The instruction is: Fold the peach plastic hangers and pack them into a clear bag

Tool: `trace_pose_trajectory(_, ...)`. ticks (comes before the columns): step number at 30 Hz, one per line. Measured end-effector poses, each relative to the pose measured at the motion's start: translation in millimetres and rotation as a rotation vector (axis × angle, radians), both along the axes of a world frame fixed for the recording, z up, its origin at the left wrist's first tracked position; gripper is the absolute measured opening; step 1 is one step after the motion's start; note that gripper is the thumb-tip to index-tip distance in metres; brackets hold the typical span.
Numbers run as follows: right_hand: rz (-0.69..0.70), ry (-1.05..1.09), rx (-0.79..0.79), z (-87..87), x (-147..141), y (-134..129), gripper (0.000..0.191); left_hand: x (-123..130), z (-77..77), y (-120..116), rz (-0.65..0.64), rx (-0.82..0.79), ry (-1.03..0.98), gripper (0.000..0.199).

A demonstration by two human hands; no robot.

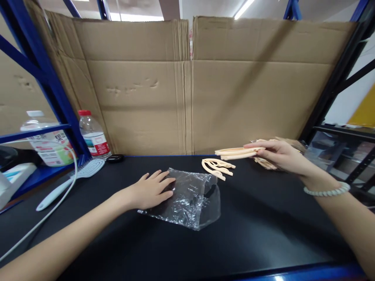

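My left hand [148, 192] lay open on the bag [187, 203]. My right hand [283, 155] pinched the strips [234, 153] closed-fingered; I judged slack fingers could drop them.

Bright, cool light comes from overhead, where a tube light [244, 8] shows. Soft shadows spread over the black bench [249, 242], and a diagonal one crosses the cardboard [146, 89]. Small glints speckle the clear bag [187, 201]. Wide-angle distortion stretches the edges; fine detail is slightly soft.
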State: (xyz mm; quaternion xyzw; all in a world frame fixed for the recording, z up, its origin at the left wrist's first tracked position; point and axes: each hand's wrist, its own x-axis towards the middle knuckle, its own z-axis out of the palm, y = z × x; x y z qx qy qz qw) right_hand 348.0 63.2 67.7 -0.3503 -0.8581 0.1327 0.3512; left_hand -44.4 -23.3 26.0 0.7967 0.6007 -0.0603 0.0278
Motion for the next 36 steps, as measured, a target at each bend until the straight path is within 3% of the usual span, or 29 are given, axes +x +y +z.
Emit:
trace_pose_trajectory(4, -0.098, 0.110, -0.020, -26.5, -21.4, 16.1, 0.042, -15.7, 3.8, 9.6, 0.153, -0.013, 0.092, 0.051)
trace_pose_trajectory(9, -0.091, 0.136, 0.132, -68.1, -49.4, 31.5, 0.033, -44.6, -5.5, 33.5, 0.327, 0.087, 0.094, 0.050)
trace_pose_trajectory(13, -0.074, 0.093, 0.284, -86.6, -58.4, 39.9, 0.032, -68.1, -13.0, 47.4, 0.415, 0.251, 0.073, 0.046)
trace_pose_trajectory(16, -0.070, 0.048, 0.323, -93.6, -60.6, 43.3, 0.034, -71.5, -12.2, 49.4, 0.442, 0.443, 0.054, 0.046)
trace_pose_trajectory(18, -0.066, 0.012, 0.319, -97.9, -61.5, 45.0, 0.034, -61.6, -9.7, 46.8, 0.407, 0.569, 0.035, 0.045)
trace_pose_trajectory(21, -0.061, -0.047, 0.291, -104.2, -63.0, 46.1, 0.034, -27.5, -9.3, 35.4, 0.256, 0.662, -0.011, 0.040)
trace_pose_trajectory(23, -0.084, -0.096, 0.274, -106.9, -64.7, 44.0, 0.035, 2.2, -13.4, 22.2, 0.003, 0.675, -0.110, 0.036)
trace_pose_trajectory(25, -0.125, -0.173, 0.263, -107.3, -67.6, 38.7, 0.039, 29.8, -19.8, 6.9, -0.249, 0.602, -0.221, 0.036)
trace_pose_trajectory(28, -0.172, -0.324, 0.233, -102.8, -75.1, 26.9, 0.057, 55.4, -29.2, -11.3, -0.467, 0.406, -0.331, 0.038)
trace_pose_trajectory(30, -0.165, -0.402, 0.194, -97.5, -82.0, 20.0, 0.063, 60.6, -33.2, -16.2, -0.498, 0.313, -0.363, 0.036)
trace_pose_trajectory(32, -0.115, -0.452, 0.150, -92.1, -90.2, 17.0, 0.060, 59.3, -35.7, -15.4, -0.445, 0.282, -0.367, 0.034)
trace_pose_trajectory(36, -0.014, -0.474, 0.079, -85.4, -112.6, 25.0, 0.055, 48.2, -38.6, -4.0, -0.312, 0.376, -0.269, 0.034)
